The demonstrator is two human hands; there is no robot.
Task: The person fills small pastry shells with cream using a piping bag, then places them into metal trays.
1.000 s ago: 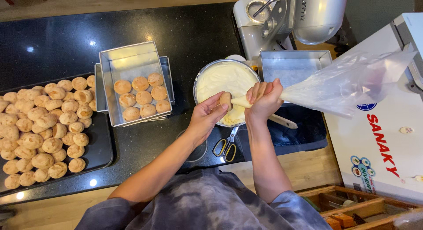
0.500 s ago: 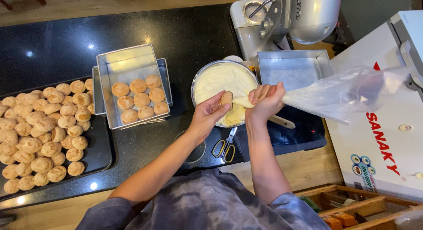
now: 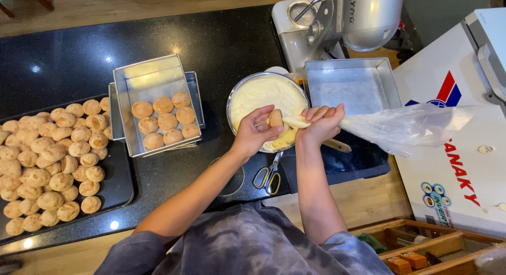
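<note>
Dozens of unfilled puffs [image 3: 50, 164] crowd the dark tray [image 3: 122, 188] at far left, on the black counter [image 3: 221, 48]. Stand mixer [image 3: 342, 22] at the back, an empty square pan [image 3: 353, 85] beside it, a white chest freezer [image 3: 464, 148] to the right.

Nearer the hands — a steel pan [image 3: 153, 80] holding nine puffs in rows, its far half bare. Bowl of pale cream [image 3: 263, 93] sits directly under the hands. Scissors [image 3: 268, 177] lie at the counter edge, just below the bowl.

Right hand [image 3: 320, 125] is clenched round the twisted neck of the piping bag [image 3: 406, 127]; the bag's loose tail trails out over the freezer lid. Left hand [image 3: 254, 134] pinches one puff [image 3: 275, 118] between thumb and fingertips, the bag's tip touching it.

Risks, as judged:
- too hard a squeeze could split the shell or push cream back out over the fingers;
- a slack twist could let filling creep up into the tail;
- the thin shell may crush under the pinch;
- spills here would fall into the bowl — low cost.
</note>
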